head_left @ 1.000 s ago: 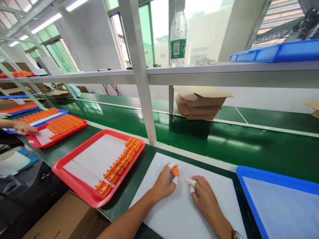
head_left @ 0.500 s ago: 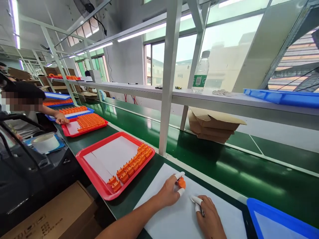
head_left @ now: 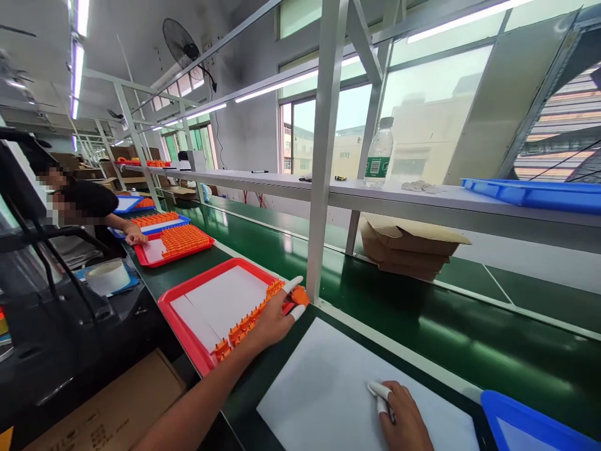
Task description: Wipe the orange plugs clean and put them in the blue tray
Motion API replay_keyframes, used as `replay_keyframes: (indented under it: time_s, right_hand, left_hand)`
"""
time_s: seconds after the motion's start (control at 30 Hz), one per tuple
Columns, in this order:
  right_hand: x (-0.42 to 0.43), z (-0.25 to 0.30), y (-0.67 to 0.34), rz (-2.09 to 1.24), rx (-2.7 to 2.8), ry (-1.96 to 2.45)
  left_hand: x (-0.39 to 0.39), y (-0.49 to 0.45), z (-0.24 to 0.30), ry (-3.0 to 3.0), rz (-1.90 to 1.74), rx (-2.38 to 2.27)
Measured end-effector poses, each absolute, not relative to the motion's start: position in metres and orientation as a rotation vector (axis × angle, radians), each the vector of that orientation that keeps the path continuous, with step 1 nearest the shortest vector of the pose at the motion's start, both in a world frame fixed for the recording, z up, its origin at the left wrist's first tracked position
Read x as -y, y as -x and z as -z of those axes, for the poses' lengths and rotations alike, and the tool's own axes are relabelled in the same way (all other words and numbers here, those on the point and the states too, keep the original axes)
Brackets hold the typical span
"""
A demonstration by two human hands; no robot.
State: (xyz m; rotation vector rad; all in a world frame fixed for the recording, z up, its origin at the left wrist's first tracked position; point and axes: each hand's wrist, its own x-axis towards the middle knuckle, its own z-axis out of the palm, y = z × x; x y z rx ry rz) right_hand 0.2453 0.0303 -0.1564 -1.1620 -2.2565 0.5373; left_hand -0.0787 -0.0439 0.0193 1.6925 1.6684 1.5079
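Clearly, a small orange plastic piece (head_left: pixel 301 295) is pinched by the left hand (head_left: pixel 272 321) at its white-covered fingertips (head_left: pixel 293 284), near a corner of the red plastic tray (head_left: pixel 198 352) below. A dipping wrist could topple the similar orange pieces (head_left: pixel 235 333) beneath it. The right hand (head_left: pixel 404 418) curls over a white sheet (head_left: pixel 319 376); its grip I cannot tell.

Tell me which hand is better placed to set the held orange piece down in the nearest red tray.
Left, I'd judge: the left hand holds the orange piece right by the nearest red tray, while the right hand is farther off, at the white sheet.
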Motion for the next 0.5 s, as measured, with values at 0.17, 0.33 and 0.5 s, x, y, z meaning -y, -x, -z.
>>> replay_keyframes:
  time_s: [0.17, 0.33, 0.5]
  right_hand:
    - [-0.027, 0.151, -0.243, -0.514, 2.257, 1.109]
    - [-0.030, 0.153, -0.242, -0.514, 2.242, 1.139]
    - [-0.038, 0.159, -0.245, -0.518, 2.250, 1.099]
  left_hand:
    - [0.041, 0.172, -0.036, -1.530, -1.298, -2.125]
    - [0.039, 0.231, -0.009, -1.398, -1.122, -2.188]
    - [0.030, 0.236, 0.022, -1.334, -1.107, -2.071]
